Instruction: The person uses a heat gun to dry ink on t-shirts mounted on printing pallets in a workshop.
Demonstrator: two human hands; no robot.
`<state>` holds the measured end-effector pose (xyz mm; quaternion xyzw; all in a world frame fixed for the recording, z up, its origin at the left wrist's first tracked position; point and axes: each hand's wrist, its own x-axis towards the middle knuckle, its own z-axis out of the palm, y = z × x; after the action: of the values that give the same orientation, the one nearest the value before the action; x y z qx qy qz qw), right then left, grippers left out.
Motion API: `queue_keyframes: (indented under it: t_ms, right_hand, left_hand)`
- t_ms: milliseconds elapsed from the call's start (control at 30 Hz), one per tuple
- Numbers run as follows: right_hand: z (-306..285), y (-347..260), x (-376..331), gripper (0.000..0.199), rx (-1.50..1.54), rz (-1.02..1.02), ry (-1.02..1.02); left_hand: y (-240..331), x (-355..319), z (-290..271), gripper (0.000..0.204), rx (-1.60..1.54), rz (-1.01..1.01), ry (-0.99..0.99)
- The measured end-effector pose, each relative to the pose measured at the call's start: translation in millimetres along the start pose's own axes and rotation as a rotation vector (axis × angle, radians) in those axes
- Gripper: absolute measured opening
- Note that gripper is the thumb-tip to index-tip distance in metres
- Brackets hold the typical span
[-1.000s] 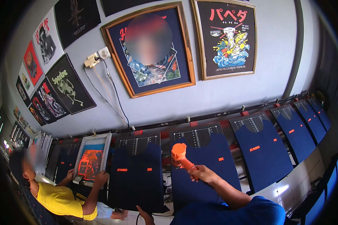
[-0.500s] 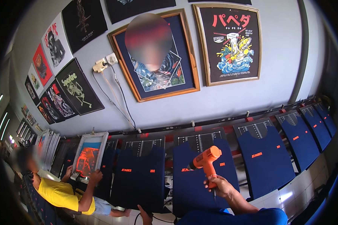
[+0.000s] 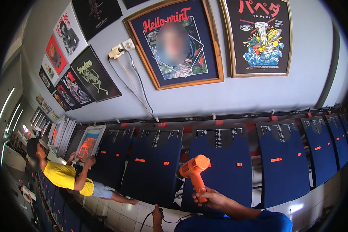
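An orange heat gun is gripped by its handle in my right hand, fingers wrapped round it. Its dark nozzle points left, over the left edge of a navy shirt stretched on a board. The gun's body covers part of that shirt's small orange print. Low in the picture, my left hand is closed round a black cord, part of which loops off to either side. Left of the gun lies another navy shirt on its board, with orange prints across the chest.
More shirt boards run in a row to the right. At left, a co-worker in a yellow shirt holds a printing screen. Framed prints and a socket with plugged cables are on the wall. Pale floor tiles show below.
My view has turned, shifting the scene. The heat gun has moved left across the shirt, towards the neighbouring board. The co-worker's screen has moved left, uncovering a printed shirt.
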<state>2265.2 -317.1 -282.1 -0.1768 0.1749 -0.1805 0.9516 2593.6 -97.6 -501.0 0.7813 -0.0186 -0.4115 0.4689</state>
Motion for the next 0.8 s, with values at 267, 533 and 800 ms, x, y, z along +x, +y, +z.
queue_keyframes:
  t_ms: [267, 533, 800]
  right_hand:
    - [32, 14, 26, 0.037, -0.080, 0.001, -0.004]
    - [79, 58, 113, 0.042, -0.102, -0.123, 0.106]
    - [164, 118, 227, 0.043, -0.125, -0.288, 0.410]
  left_hand:
    - [-2, 41, -64, 0.054, -0.076, 0.012, 0.170]
    - [69, 179, -189, 0.062, -0.308, 0.054, 0.348]
    - [131, 296, -255, 0.070, -0.323, 0.036, 0.230]
